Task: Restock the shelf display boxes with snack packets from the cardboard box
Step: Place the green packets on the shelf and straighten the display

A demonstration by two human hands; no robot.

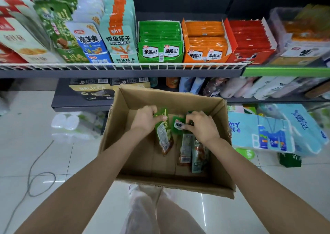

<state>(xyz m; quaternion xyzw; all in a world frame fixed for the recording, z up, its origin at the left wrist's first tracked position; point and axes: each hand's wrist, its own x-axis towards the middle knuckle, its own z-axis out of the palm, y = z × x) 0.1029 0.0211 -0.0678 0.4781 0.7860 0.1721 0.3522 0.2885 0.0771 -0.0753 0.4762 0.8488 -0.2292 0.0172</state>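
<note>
Snack packets: left hand (145,118) grips one long green packet (163,132), right hand (200,124) pinches one small green packet (179,125).

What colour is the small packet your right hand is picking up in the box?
Green, with a white label; the right hand pinches the small packet, seen in the head view.

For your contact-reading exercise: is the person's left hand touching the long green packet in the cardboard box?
Touching. The head view shows the left hand with its fingers curled over the top of the long green packet, gripping it inside the cardboard box.
</note>
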